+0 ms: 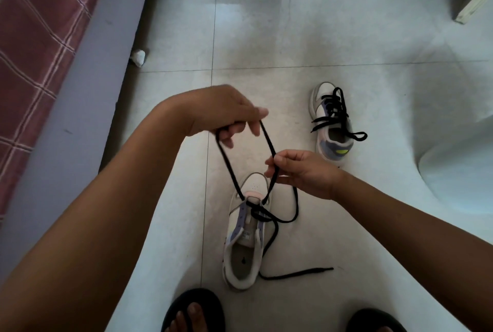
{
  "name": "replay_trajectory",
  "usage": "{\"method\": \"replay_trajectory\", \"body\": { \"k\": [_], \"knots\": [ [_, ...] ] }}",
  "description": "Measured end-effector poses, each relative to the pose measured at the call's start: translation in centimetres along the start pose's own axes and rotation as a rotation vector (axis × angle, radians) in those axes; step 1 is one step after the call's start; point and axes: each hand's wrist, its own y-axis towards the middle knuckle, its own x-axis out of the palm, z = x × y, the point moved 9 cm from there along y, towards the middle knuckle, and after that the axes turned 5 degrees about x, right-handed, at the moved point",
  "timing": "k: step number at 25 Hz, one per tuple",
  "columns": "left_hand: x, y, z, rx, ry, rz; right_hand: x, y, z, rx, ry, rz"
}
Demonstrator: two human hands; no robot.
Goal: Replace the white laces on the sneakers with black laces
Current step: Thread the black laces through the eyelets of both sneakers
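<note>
You are about halfway. The far white-and-lavender sneaker [332,123] on the pale tiled floor [293,38] already carries a black lace tied in a bow. The near white sneaker [246,241], just ahead of your feet, has its flat black lace [269,145] through only the lowest eyelets, one end trailing on the floor. Your left hand [226,115] and right hand [301,169] each pinch the raised loop. Most eyelets are left.

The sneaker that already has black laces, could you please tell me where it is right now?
In the head view, the laced sneaker lies on the floor tiles at right of centre, just beyond the right hand.
</note>
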Motion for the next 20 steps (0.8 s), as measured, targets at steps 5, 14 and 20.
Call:
{"method": "replay_trajectory", "body": {
  "k": [5,14,20],
  "knots": [
    [-0.8,0.6,1.4,0.148,-0.2,0.217,-0.4,0.7,2.5,0.056,-0.267,0.108],
    [-1.4,0.4,1.1,0.132,-0.201,0.328,-0.6,1.6,3.9,-0.054,-0.684,0.395],
    [-1.1,0.2,1.3,0.134,-0.152,0.296,-1.6,1.8,5.2,0.069,-0.596,0.531]
  ]
}}
